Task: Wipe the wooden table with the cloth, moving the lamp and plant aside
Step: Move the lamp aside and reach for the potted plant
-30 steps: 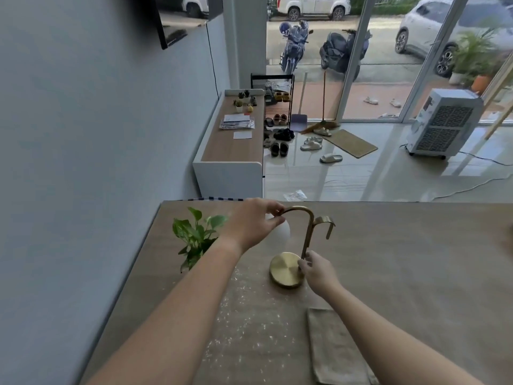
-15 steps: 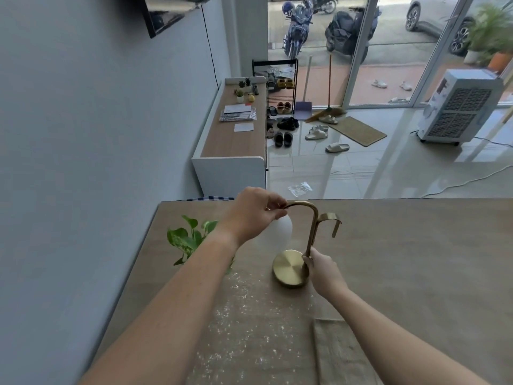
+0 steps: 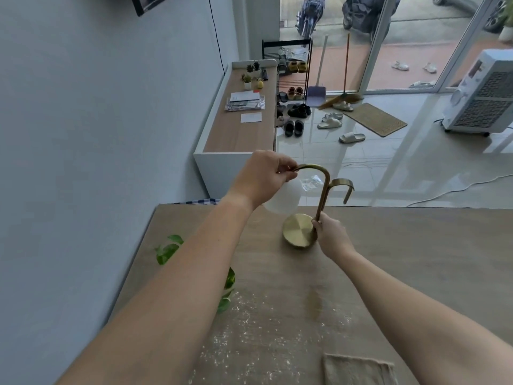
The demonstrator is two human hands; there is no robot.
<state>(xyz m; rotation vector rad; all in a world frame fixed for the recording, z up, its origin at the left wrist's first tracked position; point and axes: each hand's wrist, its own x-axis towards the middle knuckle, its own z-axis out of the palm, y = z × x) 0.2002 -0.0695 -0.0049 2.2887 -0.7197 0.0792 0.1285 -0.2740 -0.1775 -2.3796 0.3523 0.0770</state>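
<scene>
A brass lamp with a round base and a white globe shade stands near the far edge of the wooden table. My left hand grips the curved top of its arm above the shade. My right hand holds the stem just above the base. A green leafy plant sits at the table's left side, mostly hidden behind my left forearm. A beige cloth lies flat at the near edge, under my right forearm. White crumbs are scattered on the wood between plant and cloth.
A grey wall runs along the table's left side. Beyond the far edge are a low white cabinet with papers, shoes on a tiled floor, and a white air cooler at right.
The lamp has shifted away from me toward the table's far edge, both hands still on it. The view has tilted, so the plant and cloth appear nearer.
</scene>
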